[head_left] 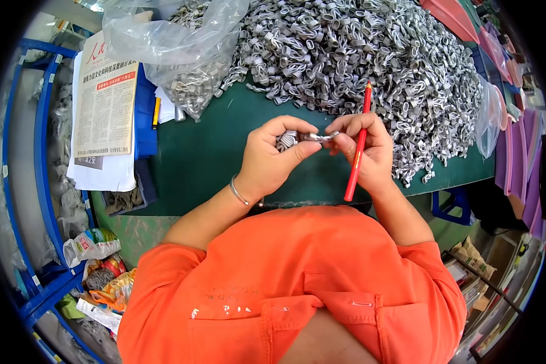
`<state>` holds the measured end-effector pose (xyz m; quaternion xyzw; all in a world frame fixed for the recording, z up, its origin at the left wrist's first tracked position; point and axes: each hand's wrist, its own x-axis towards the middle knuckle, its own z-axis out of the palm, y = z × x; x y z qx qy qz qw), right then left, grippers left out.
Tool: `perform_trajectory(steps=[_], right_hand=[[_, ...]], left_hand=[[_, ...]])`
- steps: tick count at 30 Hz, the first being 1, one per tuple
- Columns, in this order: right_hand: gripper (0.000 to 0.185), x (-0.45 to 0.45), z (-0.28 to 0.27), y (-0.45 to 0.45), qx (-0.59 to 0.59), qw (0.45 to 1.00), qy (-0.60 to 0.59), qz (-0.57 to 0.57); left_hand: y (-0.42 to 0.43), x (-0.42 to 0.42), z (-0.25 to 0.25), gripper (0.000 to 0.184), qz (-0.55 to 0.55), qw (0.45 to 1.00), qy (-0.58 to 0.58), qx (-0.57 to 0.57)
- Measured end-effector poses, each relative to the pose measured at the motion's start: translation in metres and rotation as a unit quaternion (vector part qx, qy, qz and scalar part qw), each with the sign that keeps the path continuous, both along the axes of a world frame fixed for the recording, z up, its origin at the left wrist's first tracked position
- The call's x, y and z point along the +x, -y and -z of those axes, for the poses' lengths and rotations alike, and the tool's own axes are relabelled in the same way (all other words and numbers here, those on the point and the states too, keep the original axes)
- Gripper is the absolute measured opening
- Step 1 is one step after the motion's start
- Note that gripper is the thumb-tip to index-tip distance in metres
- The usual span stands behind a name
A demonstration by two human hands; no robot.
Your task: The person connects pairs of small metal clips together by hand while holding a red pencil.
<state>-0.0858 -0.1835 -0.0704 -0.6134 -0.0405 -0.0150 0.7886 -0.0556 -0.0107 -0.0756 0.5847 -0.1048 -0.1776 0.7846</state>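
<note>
Holding a small metal piece [320,137] over the near part of the green counter [212,176], between the fingertips of both hands, in front of the orange shirt [273,249]. Pinching its left end with the thumb and forefinger of the left hand [267,151], in a narrow grip, and keeping more ribbed metal [287,141] in the curl of the same hand. Cannot tell whether to count that metal as one piece or several. Touching the right end with the thumb and a finger of the right hand [375,150], also in a narrow grip, while holding a red pencil [358,159] in that hand. Pointing the pencil's sharpened end away from the body, over the near edge of a big heap of similar metal pieces [358,54], and its blunt end back toward the shirt. Wearing a thin metal bracelet [239,191] on the left wrist.

Spread across the far side of the counter: the heap, well beyond the left hand but near the right. Set against its left side: a clear plastic bag [191,45], with metal pieces showing through. Farther left: a newspaper [106,109] on white sheets [103,173], lying over a blue bin [144,115], with a yellow marker [156,113] just beside. Standing past them: a blue rack [40,121]. Lying at the heap's right edge: another clear bag [489,121], near some purple sheets [515,158].
</note>
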Motion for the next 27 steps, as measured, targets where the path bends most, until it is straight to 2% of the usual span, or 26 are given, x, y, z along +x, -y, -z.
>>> perform_trajectory(steps=[1, 5, 7, 8, 9, 10, 11, 12, 13, 14, 15, 16, 17, 18, 20, 21, 22, 24, 27], right_hand=[[0.017, 0.001, 0.005, 0.002, 0.012, 1.0, 0.012, -0.018], [0.023, 0.0, 0.016, 0.001, 0.03, 0.998, 0.062, -0.004], [0.031, -0.003, 0.015, 0.0, -0.074, 0.982, 0.163, 0.058], [0.031, -0.004, 0.014, 0.001, -0.075, 0.982, 0.163, 0.059], [0.034, -0.004, 0.013, 0.001, -0.117, 0.969, 0.204, 0.08], [0.037, -0.005, 0.011, 0.001, -0.159, 0.951, 0.245, 0.1], [0.039, -0.006, 0.009, -0.002, -0.145, 0.95, 0.254, 0.112], [0.039, -0.005, 0.007, -0.004, -0.147, 0.949, 0.254, 0.114], [0.037, -0.005, 0.004, -0.005, -0.182, 0.935, 0.288, 0.1], [0.036, -0.004, 0.001, -0.005, -0.216, 0.918, 0.321, 0.085], [0.033, -0.003, -0.003, -0.004, -0.209, 0.918, 0.335, 0.034], [0.033, -0.001, -0.005, -0.002, -0.209, 0.917, 0.337, 0.034], [0.031, 0.002, -0.007, 0.002, -0.274, 0.895, 0.348, 0.049], [0.028, 0.005, -0.008, 0.007, -0.337, 0.869, 0.357, 0.064], [0.025, 0.018, -0.002, 0.017, -0.417, 0.851, 0.282, 0.152], [0.024, 0.028, -0.002, 0.024, -0.469, 0.814, 0.3, 0.166], [0.022, 0.033, -0.002, 0.028, -0.496, 0.798, 0.307, 0.15], [0.02, 0.036, -0.007, 0.024, -0.619, 0.723, 0.279, 0.123], [0.02, 0.043, -0.001, 0.022, -0.632, 0.71, 0.281, 0.132]], left_hand=[[0.0, 0.0, -0.001, 0.022, -0.01, 0.99, 0.128, 0.062], [0.001, -0.001, -0.009, 0.016, -0.017, 0.976, 0.205, 0.073], [0.001, -0.004, -0.008, 0.017, -0.012, 0.99, 0.129, 0.048], [-0.001, -0.006, -0.007, 0.017, -0.01, 0.99, 0.129, 0.048], [-0.002, -0.006, -0.007, 0.02, 0.015, 1.0, 0.001, -0.014], [-0.002, -0.006, -0.007, 0.022, 0.041, 0.988, -0.128, -0.075], [-0.001, -0.006, -0.004, 0.022, 0.045, 0.988, -0.128, -0.076], [0.0, -0.006, 0.0, 0.022, 0.063, 0.975, -0.181, -0.114], [0.0, -0.007, 0.003, 0.022, 0.079, 0.957, -0.234, -0.151], [0.002, -0.007, 0.005, 0.022, 0.08, 0.957, -0.235, -0.151], [0.004, -0.006, 0.005, 0.023, 0.07, 0.938, -0.293, -0.172], [0.005, -0.004, 0.005, 0.024, 0.059, 0.915, -0.348, -0.194], [0.006, -0.002, 0.004, 0.02, 0.044, 0.907, -0.374, -0.186], [0.004, -0.001, 0.006, 0.02, 0.044, 0.909, -0.371, -0.188], [-0.002, 0.001, 0.015, 0.009, 0.026, 0.894, -0.392, -0.214], [-0.004, 0.001, 0.017, 0.007, 0.018, 0.886, -0.404, -0.227], [-0.005, 0.001, 0.017, 0.007, 0.017, 0.886, -0.404, -0.228], [-0.005, 0.001, 0.017, 0.009, 0.017, 0.911, -0.375, -0.168], [-0.003, -0.001, 0.014, 0.01, 0.014, 0.924, -0.354, -0.143]])
